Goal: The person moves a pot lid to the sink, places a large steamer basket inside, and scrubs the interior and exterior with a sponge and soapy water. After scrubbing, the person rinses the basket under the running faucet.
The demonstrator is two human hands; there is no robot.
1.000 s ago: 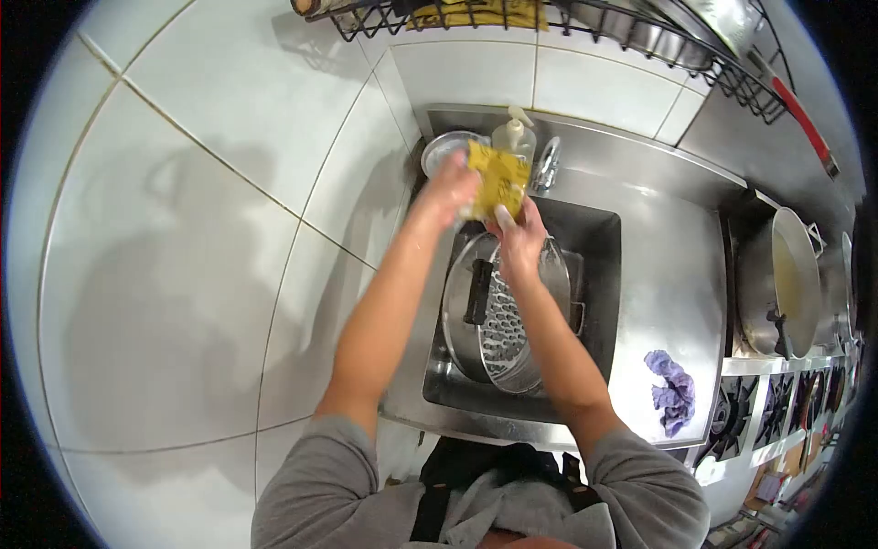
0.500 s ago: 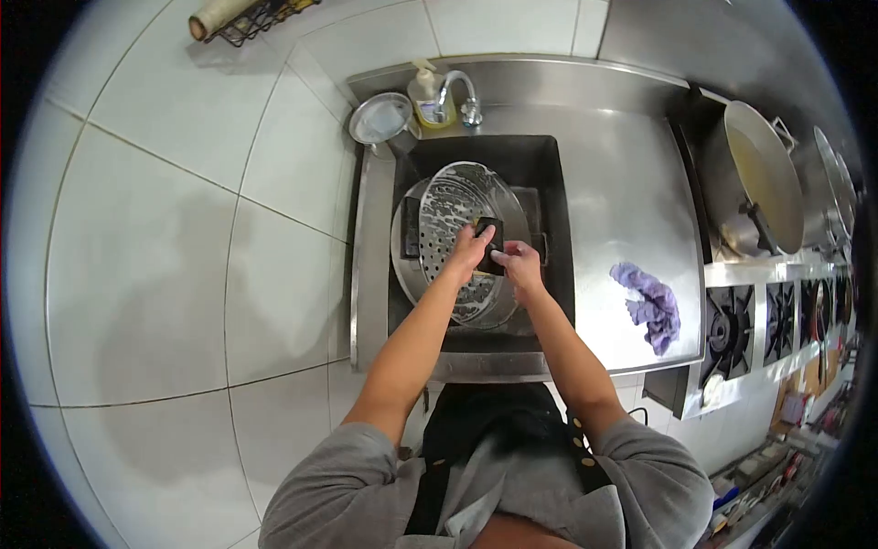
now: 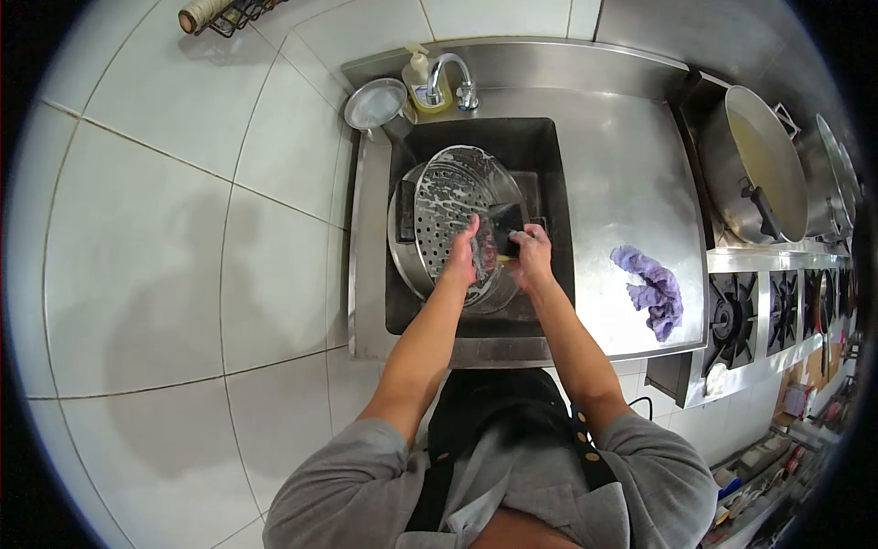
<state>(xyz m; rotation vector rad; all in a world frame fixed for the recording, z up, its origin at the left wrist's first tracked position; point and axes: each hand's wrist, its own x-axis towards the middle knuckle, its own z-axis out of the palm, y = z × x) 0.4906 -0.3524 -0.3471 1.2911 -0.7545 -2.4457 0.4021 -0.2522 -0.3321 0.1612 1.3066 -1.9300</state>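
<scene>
A metal steamer pot [image 3: 448,188] with a perforated bottom and streaks of white suds lies tilted in the sink. A black handle [image 3: 406,210] shows at its left. Over the pot's right half, my right hand [image 3: 533,254] grips a flat black scouring pad [image 3: 506,227] by its right side, thumb on top. My left hand [image 3: 464,253] is at the pad's left, thumb raised and apart from the fingers, which are blurred. Something reddish and yellowish shows below the pad, too smeared to name.
The dark sink basin [image 3: 560,284] surrounds the pot. Behind it are a curved faucet [image 3: 466,87], a soap bottle [image 3: 421,82] and a small metal bowl [image 3: 376,102]. A purple cloth [image 3: 651,291] lies on the right counter. Large pots [image 3: 754,165] and gas burners [image 3: 729,320] stand farther right.
My hands have moved apart; the left has loosened from the black pad with its thumb lifted. The pad has shifted right and turned to show a broader face.
</scene>
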